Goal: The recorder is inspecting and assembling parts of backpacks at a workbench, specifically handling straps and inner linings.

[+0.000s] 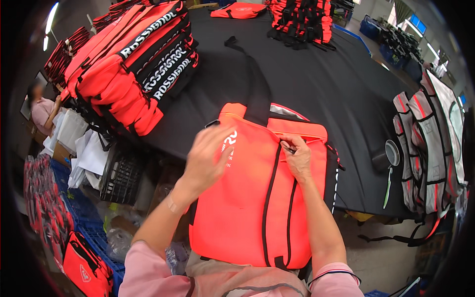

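An orange-red bag [237, 208] with black trim strips lies in front of me, its lower end against my body. Its upper edge gapes at a flap, where a pale lining shows. Over the bag's upper left, beside white lettering, my left hand [210, 151] is spread with fingers extended, slightly blurred. My right hand [299, 157] is closed in a pinch at the seam below the flap; a small dark piece shows at its fingertips, too little to name. A wide black strap [258, 91] runs from the bag's top across the table.
Black cloth covers the table [336, 84]. Stacked orange-red bags [118, 74] rise at the left, with more bags [302, 20] at the far side. Grey bags [425, 143] stand at the right by a cup [391, 152] and a green-and-white tool [388, 190]. A person [43, 109] stands far left.
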Tool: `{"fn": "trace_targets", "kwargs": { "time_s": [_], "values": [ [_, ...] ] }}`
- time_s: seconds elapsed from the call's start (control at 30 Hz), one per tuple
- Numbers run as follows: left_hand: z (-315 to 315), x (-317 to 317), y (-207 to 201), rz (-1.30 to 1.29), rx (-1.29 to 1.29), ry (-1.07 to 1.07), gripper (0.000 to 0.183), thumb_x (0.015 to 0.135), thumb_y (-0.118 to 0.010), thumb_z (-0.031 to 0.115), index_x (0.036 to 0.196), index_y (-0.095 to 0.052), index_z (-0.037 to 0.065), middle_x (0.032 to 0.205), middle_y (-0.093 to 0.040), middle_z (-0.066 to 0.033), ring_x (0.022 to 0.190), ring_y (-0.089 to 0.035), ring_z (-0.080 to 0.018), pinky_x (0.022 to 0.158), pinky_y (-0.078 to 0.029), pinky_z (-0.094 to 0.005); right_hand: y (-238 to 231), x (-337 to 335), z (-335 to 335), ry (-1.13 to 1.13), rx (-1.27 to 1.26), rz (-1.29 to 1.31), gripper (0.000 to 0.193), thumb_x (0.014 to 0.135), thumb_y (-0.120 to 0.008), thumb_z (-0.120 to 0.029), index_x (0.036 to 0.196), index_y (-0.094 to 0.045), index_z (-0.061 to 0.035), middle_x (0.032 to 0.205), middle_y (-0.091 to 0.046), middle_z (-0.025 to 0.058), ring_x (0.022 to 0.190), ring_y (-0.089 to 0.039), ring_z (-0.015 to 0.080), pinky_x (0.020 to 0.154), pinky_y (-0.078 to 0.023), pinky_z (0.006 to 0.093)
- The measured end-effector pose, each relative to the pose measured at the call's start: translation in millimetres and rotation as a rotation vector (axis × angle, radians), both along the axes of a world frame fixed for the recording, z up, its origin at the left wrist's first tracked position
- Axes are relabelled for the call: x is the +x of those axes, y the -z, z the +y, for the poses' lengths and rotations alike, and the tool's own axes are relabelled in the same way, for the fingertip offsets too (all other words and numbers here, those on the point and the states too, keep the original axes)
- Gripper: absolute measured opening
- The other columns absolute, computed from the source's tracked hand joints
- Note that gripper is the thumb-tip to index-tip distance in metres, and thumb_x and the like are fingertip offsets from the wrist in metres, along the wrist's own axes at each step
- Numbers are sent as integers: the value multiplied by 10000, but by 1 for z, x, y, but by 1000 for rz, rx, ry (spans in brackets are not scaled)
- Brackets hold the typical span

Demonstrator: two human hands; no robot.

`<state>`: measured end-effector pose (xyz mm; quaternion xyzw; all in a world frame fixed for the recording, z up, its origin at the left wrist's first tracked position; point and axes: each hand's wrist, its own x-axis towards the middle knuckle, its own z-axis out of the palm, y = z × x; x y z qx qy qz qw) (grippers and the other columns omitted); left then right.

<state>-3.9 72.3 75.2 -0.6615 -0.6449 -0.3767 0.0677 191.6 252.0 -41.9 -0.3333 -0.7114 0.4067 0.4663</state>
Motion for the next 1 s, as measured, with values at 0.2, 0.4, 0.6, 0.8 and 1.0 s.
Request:
{"fn": "trace_targets", "kwargs": {
  "time_s": [0.2,0.4,0.6,0.8,1.0],
  "values": [
    [78,-8,57,514,-138,23,502,798,-714,200,1247,-553,44,1241,-564,-119,1173,-499,-311,1095,-321,-473,-9,1,-6,71,79,-85,160,834,-674,3,990,-680,-30,844,-642,34,665,-521,82,601,-447,244],
    [62,-9,82,284,-38,131,207,765,-740,187,869,-617,57,765,-574,-70,871,-578,-252,1073,-378,-471,-13,-1,-7,33,-37,31,141,866,-657,3,999,-696,-26,844,-649,-8,670,-516,25,597,-414,164],
    [63,-10,84,266,-10,87,201,755,-753,199,800,-608,67,735,-547,-76,836,-570,-258,1049,-400,-479,-57,-13,31,-39,-356,-205,154,878,-649,-148,920,-682,-3,759,-656,34,691,-571,83,680,-475,258],
    [64,-6,86,239,34,77,188,757,-744,192,781,-604,70,728,-553,-79,813,-577,-264,1025,-415,-482,-64,-93,80,113,-254,-341,318,823,-690,-272,907,-664,34,759,-666,123,754,-644,210,738,-485,337],
    [66,-3,90,198,97,75,195,784,-710,151,934,-631,54,915,-638,-83,922,-605,-263,1021,-425,-465,-62,-122,97,70,-824,257,250,872,-700,-222,729,-532,-104,531,-378,-56,375,-328,63,350,-235,245]
  ]
}}
